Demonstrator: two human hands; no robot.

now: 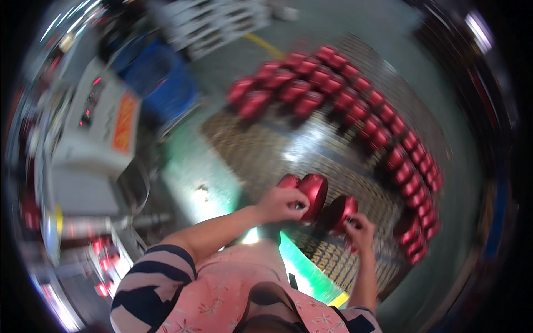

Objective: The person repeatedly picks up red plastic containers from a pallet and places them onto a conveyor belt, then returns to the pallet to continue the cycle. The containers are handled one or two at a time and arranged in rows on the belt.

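Observation:
My left hand point(282, 203) is closed at the edge of a pair of glossy red rounded shells point(313, 195), which stand out in front of its fingers. The fingers of my right hand point(361, 231) are curled in a pinch beside another glossy red shell point(345, 212), whose left side lies in dark shadow. Both hands hang in front of my body, above a brown patterned mat point(233, 144). What kind of part the shells are, I cannot make out, as the picture is smeared by motion.
Several rows of similar red shells point(355, 111) curve along the mat's far and right sides. To the left stand a pale machine cabinet point(83, 139) with an orange label and a blue bin point(161, 83). Farther back is a pale pallet point(222, 22). A yellow line marks the green floor.

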